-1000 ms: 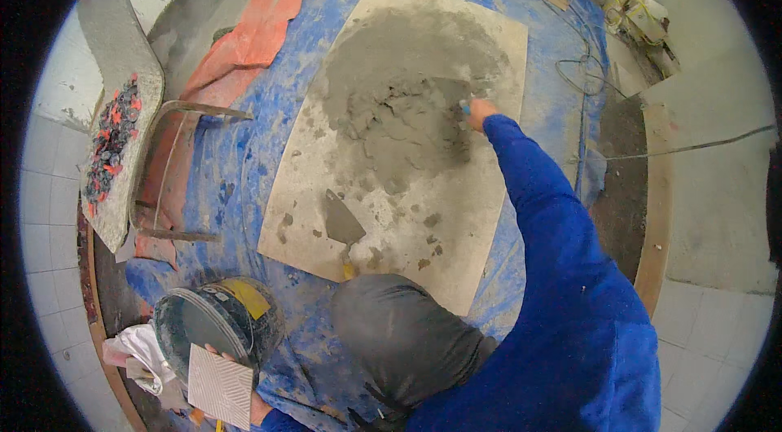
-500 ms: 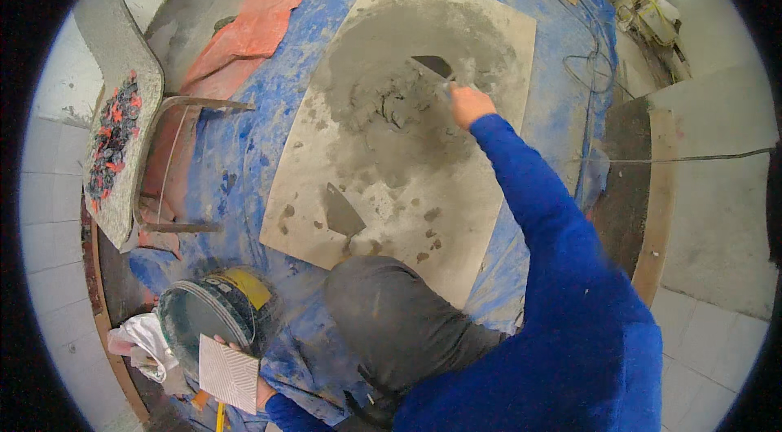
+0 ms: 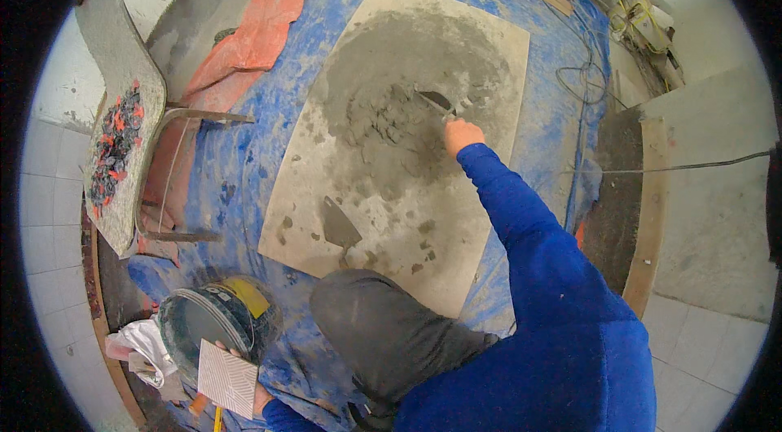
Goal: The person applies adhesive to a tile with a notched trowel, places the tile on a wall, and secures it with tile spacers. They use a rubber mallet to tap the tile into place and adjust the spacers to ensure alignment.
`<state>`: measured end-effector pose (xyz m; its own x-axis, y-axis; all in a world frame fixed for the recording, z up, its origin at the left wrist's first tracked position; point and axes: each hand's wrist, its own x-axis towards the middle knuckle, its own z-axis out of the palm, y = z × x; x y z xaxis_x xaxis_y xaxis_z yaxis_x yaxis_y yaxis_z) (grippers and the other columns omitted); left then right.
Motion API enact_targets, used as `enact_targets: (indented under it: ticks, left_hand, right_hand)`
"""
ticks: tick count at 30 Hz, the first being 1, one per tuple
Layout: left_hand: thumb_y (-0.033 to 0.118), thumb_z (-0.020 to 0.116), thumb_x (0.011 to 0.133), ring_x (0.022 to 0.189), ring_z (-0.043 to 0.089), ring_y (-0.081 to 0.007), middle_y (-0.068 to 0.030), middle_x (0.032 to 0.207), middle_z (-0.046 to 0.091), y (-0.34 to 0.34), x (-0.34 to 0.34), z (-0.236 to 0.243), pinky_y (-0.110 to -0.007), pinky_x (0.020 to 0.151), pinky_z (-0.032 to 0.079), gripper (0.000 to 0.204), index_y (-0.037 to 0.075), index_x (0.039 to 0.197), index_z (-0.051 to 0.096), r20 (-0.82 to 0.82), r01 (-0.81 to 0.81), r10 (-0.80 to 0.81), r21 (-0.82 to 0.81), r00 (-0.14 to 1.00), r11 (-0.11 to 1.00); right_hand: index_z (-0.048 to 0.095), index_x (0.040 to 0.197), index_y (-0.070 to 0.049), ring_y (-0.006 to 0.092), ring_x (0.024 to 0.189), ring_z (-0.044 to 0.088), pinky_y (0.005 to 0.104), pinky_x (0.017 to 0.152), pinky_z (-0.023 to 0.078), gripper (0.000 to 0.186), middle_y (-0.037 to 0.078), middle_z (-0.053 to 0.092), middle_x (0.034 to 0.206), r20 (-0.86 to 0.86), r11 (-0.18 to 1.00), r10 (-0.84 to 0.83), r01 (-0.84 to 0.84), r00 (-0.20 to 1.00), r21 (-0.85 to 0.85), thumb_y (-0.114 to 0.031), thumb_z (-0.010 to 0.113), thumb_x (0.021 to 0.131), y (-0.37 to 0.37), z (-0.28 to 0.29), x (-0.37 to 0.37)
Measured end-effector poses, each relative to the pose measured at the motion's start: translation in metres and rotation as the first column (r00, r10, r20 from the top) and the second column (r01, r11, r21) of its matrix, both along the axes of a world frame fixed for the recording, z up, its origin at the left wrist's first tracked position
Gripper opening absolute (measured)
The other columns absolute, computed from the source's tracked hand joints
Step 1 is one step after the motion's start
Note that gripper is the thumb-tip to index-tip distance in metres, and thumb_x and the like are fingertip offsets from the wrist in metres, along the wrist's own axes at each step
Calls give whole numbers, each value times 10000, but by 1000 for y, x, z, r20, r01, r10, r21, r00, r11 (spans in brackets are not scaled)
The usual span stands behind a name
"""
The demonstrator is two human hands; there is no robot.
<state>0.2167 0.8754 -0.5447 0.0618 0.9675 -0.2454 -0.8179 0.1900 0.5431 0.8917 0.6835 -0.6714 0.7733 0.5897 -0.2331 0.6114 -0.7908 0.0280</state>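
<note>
Right hand grips a trowel at one o'clock, by grey mortar at twelve; left hand holds a ridged tile at seven. A low, flat trowel should scoop cleanest.

Mortar and a loose trowel on the board, chair and bucket to the board's left

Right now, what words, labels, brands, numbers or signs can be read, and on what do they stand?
No text can be read.
Bucket: its yellow label is too small and blurred to read.
Tile in the left hand: only line patterns show, no lettering.
</note>
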Motion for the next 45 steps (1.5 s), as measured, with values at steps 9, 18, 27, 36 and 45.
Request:
enact_targets:
  ticks: [9, 18, 27, 36, 45]
  left_hand:
    - [505, 570, 973, 1579, 140, -448, -189, 1729, 144, 9, -27, -21, -576, 1286, 106, 909, 31, 1646, 184, 28, 391, -420, 314, 907, 865]
    - [490, 554, 986, 1559, 166, -491, -207, 1714, 192, 10, -19, -19, -644, 1247, 177, 843, 20, 1624, 264, 36, 420, -470, 394, 882, 817]
    - [523, 497, 1006, 1548, 203, -492, -203, 1709, 216, 7, -11, -9, -651, 1242, 177, 829, 16, 1622, 272, -55, 356, -357, 307, 933, 883]
    - [544, 460, 1009, 1561, 195, -464, -189, 1716, 203, 14, -24, -21, -635, 1252, 159, 823, 59, 1639, 248, -53, 510, -547, 446, 836, 736]
    - [609, 521, 959, 1574, 175, -444, -170, 1725, 182, 24, -29, -28, -606, 1265, 164, 934, 59, 1647, 213, -52, 555, -604, 463, 795, 691]
  right_hand:
    - [719, 1096, -54, 386, 1003, 743, 485, 849, 605, 255, 214, 748, 1100, 53, 955, -250, 237, 967, 175, -171, 527, 977, 6, -18, 43]
    - [683, 1124, -22, 415, 993, 733, 543, 860, 582, 281, 236, 739, 1081, -201, 998, 32, -20, 979, 65, -221, 531, 996, 7, -43, -18]
    - [650, 1212, 96, 297, 556, 679, 438, 486, 548, 491, 214, 679, 826, -918, 431, -244, 883, 313, 186, -292, 725, 922, -9, -70, -78]
    - [622, 1191, -4, 264, 563, 635, 446, 496, 514, 318, 125, 620, 768, -943, 279, 147, 902, 300, 330, -225, 691, 973, 54, -44, -77]
    - [641, 1332, -46, 398, 961, 744, 536, 819, 597, 380, 232, 750, 1074, -173, 999, 43, -40, 984, 21, -204, 454, 1041, 29, -14, -68]
